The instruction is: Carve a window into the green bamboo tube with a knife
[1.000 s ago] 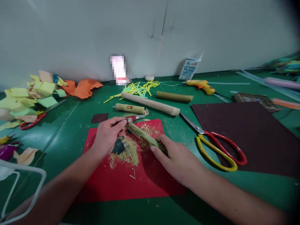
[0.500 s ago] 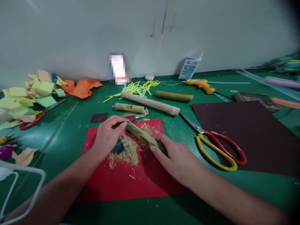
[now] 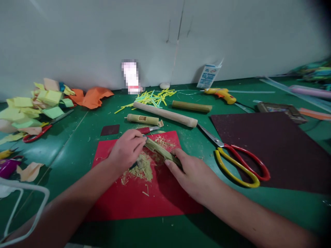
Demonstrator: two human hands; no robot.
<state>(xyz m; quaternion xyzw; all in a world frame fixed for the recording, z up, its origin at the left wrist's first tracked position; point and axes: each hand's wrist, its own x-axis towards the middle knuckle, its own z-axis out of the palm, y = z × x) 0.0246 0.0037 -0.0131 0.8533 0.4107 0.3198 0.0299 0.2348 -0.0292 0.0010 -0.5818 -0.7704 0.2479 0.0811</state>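
A green bamboo piece (image 3: 160,148) slants over the red sheet (image 3: 113,203), and my right hand (image 3: 190,172) is closed around its near end. At its far end is my left hand (image 3: 129,148), fingers pinched on a small dark piece (image 3: 145,137) that looks like sandpaper; the fingers hide most of it. Below lies a heap of pale shavings (image 3: 144,168), with another dark scrap partly covered by my left hand. Just beyond is a red-handled knife (image 3: 144,130). A notched bamboo tube (image 3: 150,119) rests behind the knife.
Red-and-yellow scissors (image 3: 219,143) lie partly on a large dark sheet (image 3: 279,151) at right. Farther back are a pale stick (image 3: 165,114), another bamboo piece (image 3: 191,106) and a yellow glue gun (image 3: 221,94). Folded papers (image 3: 49,98) crowd the left, near a white wire frame (image 3: 43,196).
My left hand has shifted right and turned over the bamboo's far end, covering more of the dark scrap. My right hand keeps its hold, nearly still.
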